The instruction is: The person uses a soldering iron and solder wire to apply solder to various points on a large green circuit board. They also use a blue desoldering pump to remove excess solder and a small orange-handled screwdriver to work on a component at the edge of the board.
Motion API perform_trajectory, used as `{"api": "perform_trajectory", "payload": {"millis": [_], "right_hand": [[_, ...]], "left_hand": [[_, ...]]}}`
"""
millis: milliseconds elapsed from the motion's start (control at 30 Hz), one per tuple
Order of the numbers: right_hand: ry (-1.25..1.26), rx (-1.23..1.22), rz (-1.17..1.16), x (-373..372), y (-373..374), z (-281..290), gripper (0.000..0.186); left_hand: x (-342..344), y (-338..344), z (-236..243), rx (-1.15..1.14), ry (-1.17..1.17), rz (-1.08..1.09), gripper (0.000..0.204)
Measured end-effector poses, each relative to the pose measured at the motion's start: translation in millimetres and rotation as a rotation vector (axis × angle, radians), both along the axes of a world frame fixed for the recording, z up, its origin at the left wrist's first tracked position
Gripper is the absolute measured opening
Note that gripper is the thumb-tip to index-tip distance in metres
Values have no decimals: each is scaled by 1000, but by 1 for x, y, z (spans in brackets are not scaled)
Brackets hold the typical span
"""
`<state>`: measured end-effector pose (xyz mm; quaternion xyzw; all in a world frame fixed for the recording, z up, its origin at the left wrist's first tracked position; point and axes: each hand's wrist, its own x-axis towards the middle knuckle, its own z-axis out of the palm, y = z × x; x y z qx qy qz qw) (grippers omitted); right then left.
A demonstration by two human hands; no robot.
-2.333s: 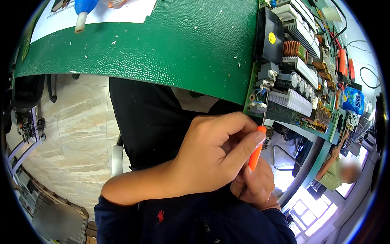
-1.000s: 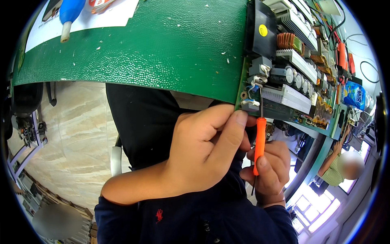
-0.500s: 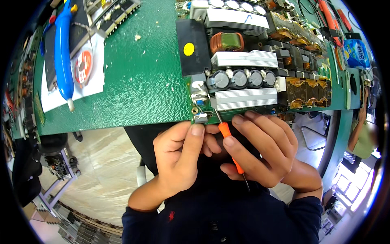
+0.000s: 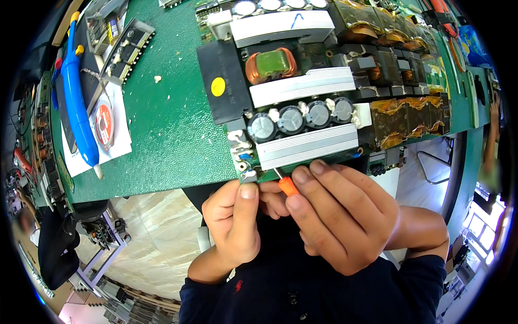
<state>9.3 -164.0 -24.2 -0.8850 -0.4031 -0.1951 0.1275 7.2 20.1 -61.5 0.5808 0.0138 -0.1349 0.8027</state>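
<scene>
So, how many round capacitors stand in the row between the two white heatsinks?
4, side by side: one at the left end, then, and the last at the right end. None look hidden.

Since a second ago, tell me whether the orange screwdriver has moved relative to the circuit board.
Yes. The orange screwdriver, gripped by the right hand, then hung upright below the circuit board; its tip now meets the board's near edge, beside the left hand.

Four round capacitors (image 4: 301,120) – one orange screwdriver (image 4: 287,186) – one blue pump (image 4: 77,106).

small orange-handled screwdriver (image 4: 287,185), metal tip angled up against the green circuit board's (image 4: 302,86) near edge.
</scene>
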Motion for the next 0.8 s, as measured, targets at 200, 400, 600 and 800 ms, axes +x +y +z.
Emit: {"api": "perform_trajectory", "payload": {"millis": [200,400,600,800], "right_hand": [[19,-35,28,0,2,4,27],[52,-43,20,0,4,9,23],[95,-63,15,1,7,15,25],[103,-94,14,2,8,19,24]], "left_hand": [[-2,0,-4,-21,-2,29,37],[-3,1,-3,-43,28,23,38],[1,0,-3,-71,-7,-6,37],[1,0,-3,-42,22,7,38]]}}
